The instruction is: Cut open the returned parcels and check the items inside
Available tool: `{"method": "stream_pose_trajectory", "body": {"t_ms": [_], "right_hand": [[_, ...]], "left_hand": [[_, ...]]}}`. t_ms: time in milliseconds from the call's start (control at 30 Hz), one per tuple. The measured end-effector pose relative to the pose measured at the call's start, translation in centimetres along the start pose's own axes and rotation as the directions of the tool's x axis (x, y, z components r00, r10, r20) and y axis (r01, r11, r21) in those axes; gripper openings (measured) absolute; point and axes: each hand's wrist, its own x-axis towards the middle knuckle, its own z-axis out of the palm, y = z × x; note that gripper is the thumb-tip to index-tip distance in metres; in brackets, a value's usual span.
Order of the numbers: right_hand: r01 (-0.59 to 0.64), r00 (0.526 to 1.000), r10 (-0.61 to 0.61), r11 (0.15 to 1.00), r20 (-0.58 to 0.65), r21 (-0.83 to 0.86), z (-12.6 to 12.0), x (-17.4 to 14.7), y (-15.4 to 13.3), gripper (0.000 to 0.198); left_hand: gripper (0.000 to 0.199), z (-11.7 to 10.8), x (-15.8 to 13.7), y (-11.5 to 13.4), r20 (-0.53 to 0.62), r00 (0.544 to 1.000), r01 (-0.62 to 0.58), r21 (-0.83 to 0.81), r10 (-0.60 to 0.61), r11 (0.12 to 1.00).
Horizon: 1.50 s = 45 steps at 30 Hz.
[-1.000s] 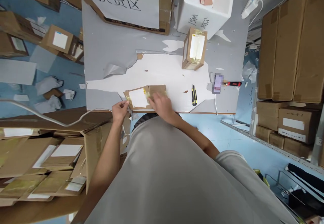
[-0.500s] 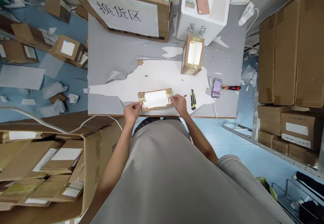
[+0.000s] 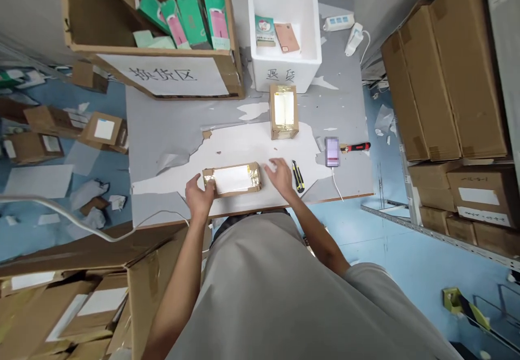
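Observation:
A small taped cardboard box (image 3: 232,178) with a white label lies on the white sheet near the table's front edge. My left hand (image 3: 199,196) grips its left end, the thumb over the box and the fingers beside the end. Just off the right end is my right hand (image 3: 280,178), holding nothing, its fingers apart. To the right of that hand lies a yellow and black box cutter (image 3: 298,177). Farther back a second taped cardboard box (image 3: 284,111) stands before the white foam bin.
At the back are a large carton (image 3: 158,75) of green boxes and a white foam bin (image 3: 284,72). A phone (image 3: 332,151) with a cable and a red-handled tool (image 3: 358,147) lie at right. An open carton (image 3: 148,289) of parcels stands at lower left.
My right hand has let go of the box's right end and opened beside it. My left hand stays at the left end. The view has tilted up, showing more of the containers behind.

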Motion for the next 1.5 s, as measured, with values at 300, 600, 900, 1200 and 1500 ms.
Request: {"method": "stream_pose_trajectory", "body": {"t_ms": [300, 600, 900, 1200, 1500], "right_hand": [[-0.203, 0.953, 0.170, 0.973, -0.249, -0.112, -3.7, 14.4, -2.5, 0.107], [-0.131, 0.961, 0.084, 0.977, -0.262, -0.170, -0.1, 16.2, -4.8, 0.109], [-0.149, 0.981, 0.121, 0.972, -0.153, -0.182, -1.9, 9.9, 4.1, 0.114], [-0.502, 0.864, 0.501, 0.853, -0.045, -0.141, -2.4, -4.1, 12.4, 0.047], [-0.403, 0.893, 0.360, 0.907, 0.271, 0.122, -2.3, -2.0, 6.7, 0.026]], "left_hand": [[0.046, 7.1, 2.4, 15.4, 0.181, 0.845, -0.470, -0.202, 0.504, 0.859], [0.042, 5.3, 0.7, 13.5, 0.167, 0.855, -0.462, -0.186, 0.491, 0.867], [0.052, 0.1, 0.8, 1.9, -0.008, 0.989, -0.148, -0.113, 0.148, 0.983], [0.041, -0.2, -2.0, -2.5, 0.087, 0.992, 0.114, -0.391, -0.086, 0.913], [0.035, 0.4, -2.6, -3.4, 0.184, 0.981, 0.028, -0.442, 0.060, 0.897]]}}
